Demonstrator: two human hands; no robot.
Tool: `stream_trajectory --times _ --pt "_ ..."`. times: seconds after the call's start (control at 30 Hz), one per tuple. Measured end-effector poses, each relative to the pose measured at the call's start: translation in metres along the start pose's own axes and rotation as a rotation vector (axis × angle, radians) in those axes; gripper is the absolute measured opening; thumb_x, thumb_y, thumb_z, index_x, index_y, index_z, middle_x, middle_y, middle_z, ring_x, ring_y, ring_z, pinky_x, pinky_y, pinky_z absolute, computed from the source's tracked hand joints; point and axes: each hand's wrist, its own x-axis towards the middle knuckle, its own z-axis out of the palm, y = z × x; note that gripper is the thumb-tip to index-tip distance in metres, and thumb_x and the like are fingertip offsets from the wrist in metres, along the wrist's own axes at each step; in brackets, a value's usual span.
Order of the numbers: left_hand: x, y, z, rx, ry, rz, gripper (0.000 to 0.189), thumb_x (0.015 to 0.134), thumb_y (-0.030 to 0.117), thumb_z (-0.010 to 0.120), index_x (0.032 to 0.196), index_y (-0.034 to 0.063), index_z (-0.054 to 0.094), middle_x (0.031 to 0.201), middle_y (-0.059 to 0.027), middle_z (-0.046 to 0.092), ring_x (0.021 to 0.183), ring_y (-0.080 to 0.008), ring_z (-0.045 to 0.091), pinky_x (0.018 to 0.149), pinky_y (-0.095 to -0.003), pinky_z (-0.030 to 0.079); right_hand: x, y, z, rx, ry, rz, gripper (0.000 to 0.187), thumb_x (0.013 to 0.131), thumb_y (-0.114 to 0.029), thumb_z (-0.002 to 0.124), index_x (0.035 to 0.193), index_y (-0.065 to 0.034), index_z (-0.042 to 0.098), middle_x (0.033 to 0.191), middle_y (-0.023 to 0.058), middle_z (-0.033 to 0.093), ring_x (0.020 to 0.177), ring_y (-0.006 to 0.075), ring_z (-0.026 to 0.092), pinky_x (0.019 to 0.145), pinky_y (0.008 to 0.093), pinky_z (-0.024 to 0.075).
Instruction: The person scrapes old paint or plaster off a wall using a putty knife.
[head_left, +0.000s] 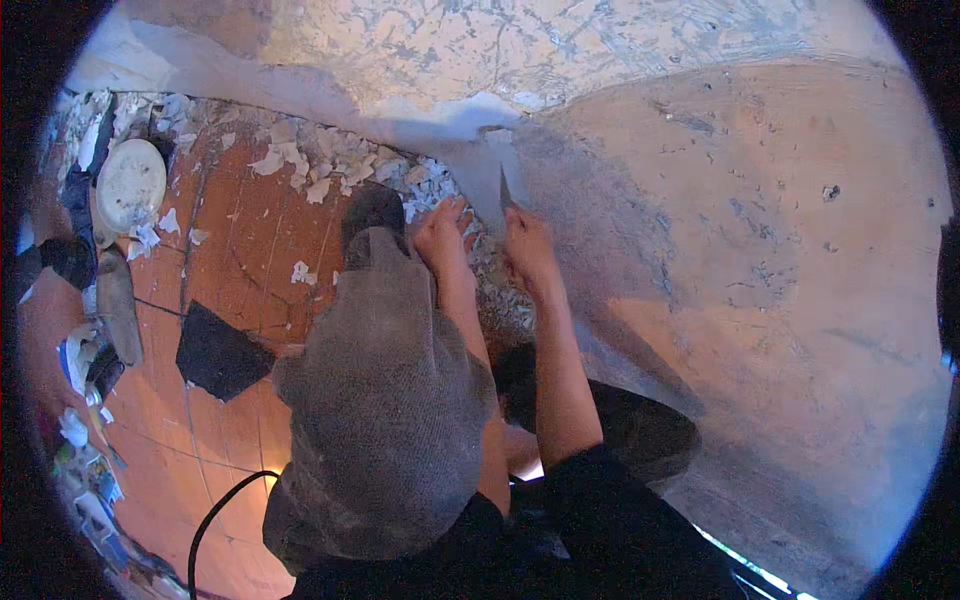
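My right hand (531, 251) is closed round the handle of a tool with a narrow pointed metal blade (505, 186), either a knife or a scraper seen edge-on. Its tip points up at a pale patch (487, 161) low in the wall corner. To its left, my left hand (444, 234) is raised over the debris by the wall foot, its fingers partly curled and spread; nothing can be made out in it. Flakes of paint or plaster (431, 184) lie just beyond the left hand. The tool's handle is hidden by my right fingers.
Scraped walls (750, 187) stand ahead and right. Peeled flakes (285, 157) litter the reddish tiled floor (240, 225). A round whitish lid or dish (131, 185), a dark flat piece (223, 351) and mixed litter (94, 480) lie left. My clothed knee (390, 390) and a black cable (214, 517) are nearer.
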Motion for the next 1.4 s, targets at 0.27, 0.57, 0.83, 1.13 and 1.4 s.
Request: stream_trajectory --times 0.27,0.57,0.83,1.13,1.4 --pt "-0.001 -0.003 -0.006 0.065 -0.059 -0.007 0.032 0.079 0.022 0.049 0.105 0.0037 0.051 0.095 -0.0075 0.058 0.084 -0.0200 0.056 0.063 -0.0299 0.044 -0.024 -0.053 0.017 0.009 0.238 -0.394 0.031 0.085 -0.024 0.041 0.105 -0.0001 0.047 0.053 0.0040 0.047 0.049 0.0184 0.048 0.047 0.0333 0.0397" --pt "0.013 0.004 -0.036 -0.107 0.133 0.126 0.036 0.081 0.021 0.046 0.111 0.0021 0.045 0.105 -0.0095 0.054 0.095 -0.0236 0.051 0.077 -0.0348 0.036 -0.041 -0.026 0.025 0.403 0.074 -0.319 0.041 0.083 -0.023 0.047 0.118 -0.0031 0.040 0.069 0.0072 0.053 0.058 0.0121 0.048 0.052 0.0254 0.0382" --pt "0.001 -0.001 -0.017 -0.105 0.064 0.017 0.040 0.082 0.016 0.041 0.118 -0.0002 0.037 0.114 -0.0156 0.047 0.109 -0.0297 0.042 0.092 -0.0422 0.027 -0.020 -0.007 -0.018 0.399 0.078 -0.225 0.028 0.083 -0.019 0.048 0.105 -0.0026 0.050 0.058 0.0041 0.054 0.049 0.0163 0.050 0.044 0.0303 0.0381" --pt "0.015 -0.014 -0.026 -0.032 0.020 0.053 0.039 0.081 0.024 0.041 0.114 0.0037 0.042 0.111 -0.0090 0.050 0.098 -0.0238 0.049 0.082 -0.0369 0.037 0.003 -0.026 -0.006 -0.385 0.375 -0.427 0.017 0.081 -0.014 0.047 0.081 0.0014 0.053 0.055 0.0229 0.049 0.051 0.0373 0.051 0.042 0.0397 0.0387" --pt "0.006 -0.005 -0.021 -0.109 0.010 0.017 0.039 0.082 0.019 0.042 0.116 -0.0006 0.040 0.114 -0.0157 0.046 0.105 -0.0301 0.045 0.089 -0.0412 0.032 -0.006 -0.025 0.002 -0.163 0.523 -0.503 0.016 0.081 -0.015 0.046 0.078 0.0000 0.053 0.058 0.0225 0.051 0.054 0.0385 0.052 0.041 0.0432 0.0375"
